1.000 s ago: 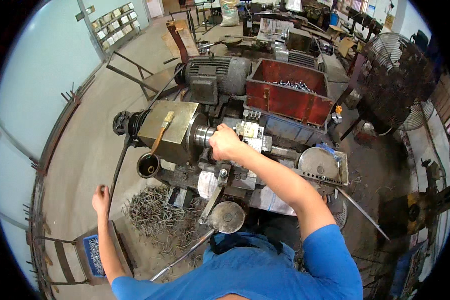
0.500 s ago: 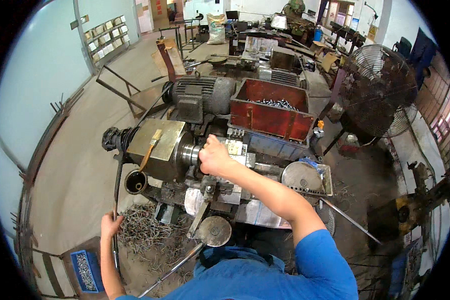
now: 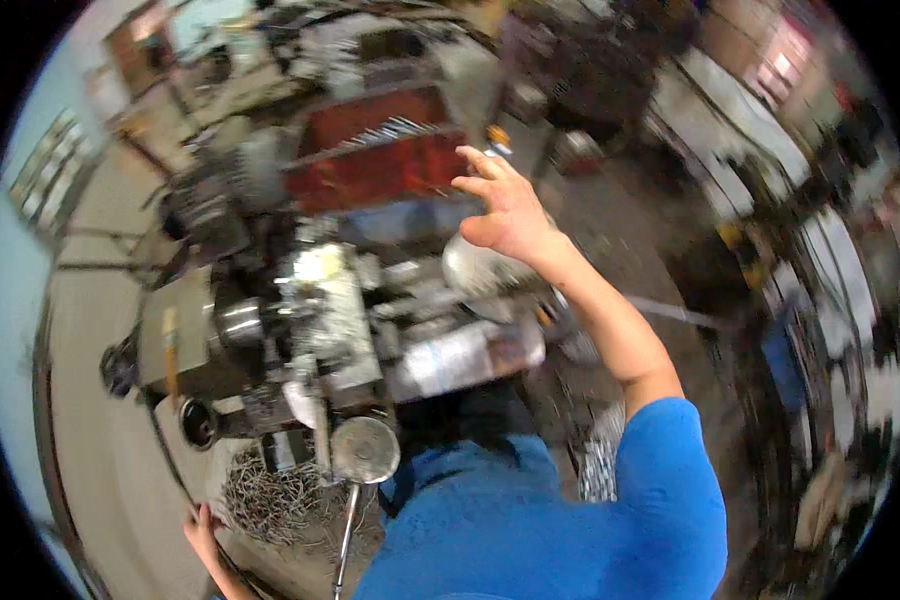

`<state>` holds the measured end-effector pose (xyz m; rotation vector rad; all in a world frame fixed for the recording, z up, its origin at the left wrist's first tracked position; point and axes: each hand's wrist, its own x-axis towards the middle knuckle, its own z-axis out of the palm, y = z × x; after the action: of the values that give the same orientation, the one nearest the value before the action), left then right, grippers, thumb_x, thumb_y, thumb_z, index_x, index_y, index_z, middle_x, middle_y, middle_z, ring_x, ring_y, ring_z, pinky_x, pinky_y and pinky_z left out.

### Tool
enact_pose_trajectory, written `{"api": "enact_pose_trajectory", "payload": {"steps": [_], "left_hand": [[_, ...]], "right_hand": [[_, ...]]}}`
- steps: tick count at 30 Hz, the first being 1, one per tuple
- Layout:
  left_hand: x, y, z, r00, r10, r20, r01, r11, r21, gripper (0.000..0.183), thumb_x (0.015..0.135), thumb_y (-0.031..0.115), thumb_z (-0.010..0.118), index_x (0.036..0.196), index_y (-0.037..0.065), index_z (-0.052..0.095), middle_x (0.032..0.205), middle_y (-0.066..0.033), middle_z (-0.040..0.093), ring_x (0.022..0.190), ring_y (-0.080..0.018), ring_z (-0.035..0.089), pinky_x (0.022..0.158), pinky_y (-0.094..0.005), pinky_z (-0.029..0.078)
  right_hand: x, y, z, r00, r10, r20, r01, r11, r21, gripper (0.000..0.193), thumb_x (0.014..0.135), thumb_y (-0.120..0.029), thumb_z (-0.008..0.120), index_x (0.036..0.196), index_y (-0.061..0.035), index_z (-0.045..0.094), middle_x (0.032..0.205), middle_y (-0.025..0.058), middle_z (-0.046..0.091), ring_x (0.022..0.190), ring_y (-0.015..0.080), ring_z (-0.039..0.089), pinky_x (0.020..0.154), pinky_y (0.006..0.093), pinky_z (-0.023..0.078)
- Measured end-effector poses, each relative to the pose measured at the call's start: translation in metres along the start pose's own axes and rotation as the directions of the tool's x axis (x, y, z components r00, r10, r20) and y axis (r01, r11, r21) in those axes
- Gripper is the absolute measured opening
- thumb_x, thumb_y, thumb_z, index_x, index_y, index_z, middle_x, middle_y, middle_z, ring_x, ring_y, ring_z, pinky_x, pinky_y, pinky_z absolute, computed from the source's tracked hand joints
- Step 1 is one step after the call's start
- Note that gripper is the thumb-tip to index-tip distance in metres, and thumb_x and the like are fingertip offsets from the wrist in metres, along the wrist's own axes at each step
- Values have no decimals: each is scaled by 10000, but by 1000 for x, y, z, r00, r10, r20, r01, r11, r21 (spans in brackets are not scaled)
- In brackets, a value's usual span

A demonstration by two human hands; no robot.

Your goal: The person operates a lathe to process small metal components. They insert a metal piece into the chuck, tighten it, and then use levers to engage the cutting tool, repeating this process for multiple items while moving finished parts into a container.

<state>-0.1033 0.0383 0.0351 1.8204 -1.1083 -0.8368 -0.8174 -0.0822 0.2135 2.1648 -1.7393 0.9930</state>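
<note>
My right hand (image 3: 510, 212) is raised with its fingers spread and nothing in it. It hovers over a round metal disc (image 3: 475, 268), beside the near right corner of a red bin (image 3: 370, 178) holding shiny metal parts. Low on the left, my left hand (image 3: 202, 532) is closed round the lower part of a long dark lever (image 3: 170, 452), though blur softens its fingers. The lever runs up to the machine's headstock (image 3: 185, 325), where a brush (image 3: 170, 350) lies on top. The bright spindle (image 3: 240, 322) juts out to the right of the headstock.
A dark pot (image 3: 199, 423) hangs below the headstock. Metal shavings (image 3: 270, 495) pile on the floor near my left hand. A round handwheel (image 3: 365, 450) and its rod (image 3: 346, 540) stand close before my body. Behind the headstock sits a motor (image 3: 255, 170).
My right hand has left the spindle, moved right and opened. My left hand stays on the lever. The whole view has swung to the right and blurred.
</note>
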Motion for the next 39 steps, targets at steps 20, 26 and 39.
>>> {"api": "enact_pose_trajectory", "payload": {"steps": [20, 26, 39], "left_hand": [[-4, -34, -39, 998, -40, 42, 37, 997, 66, 386, 753, 66, 550, 1123, -38, 523, 812, -78, 521, 566, -149, 521, 553, -320, 532], [-18, 81, 8, 975, 183, 127, -162, 197, 967, 492, 726, 56, 521, 1219, 48, 525, 954, -220, 606, 857, -376, 577, 727, -431, 464], [-105, 273, 222, 590, 573, 569, -746, 657, 111, 281, 804, 281, 641, 944, 37, 651, 829, -148, 649, 750, -314, 635, 642, -361, 499]], "right_hand": [[-505, 67, -46, 34, 870, 492, -520, 436, -734, 307, 599, -217, 616, 826, -22, 687, 941, 202, 643, 914, 316, 621, 834, 377, 492], [-564, 86, -41, 83, 907, 412, -610, 373, -699, 355, 580, -262, 652, 826, -6, 658, 898, 222, 636, 872, 352, 620, 799, 405, 497], [-206, -53, -7, 966, 97, 239, -194, 883, 428, 511, 585, -122, 639, 1084, -16, 604, 1179, 207, 485, 1043, 339, 531, 874, 355, 443]]}}
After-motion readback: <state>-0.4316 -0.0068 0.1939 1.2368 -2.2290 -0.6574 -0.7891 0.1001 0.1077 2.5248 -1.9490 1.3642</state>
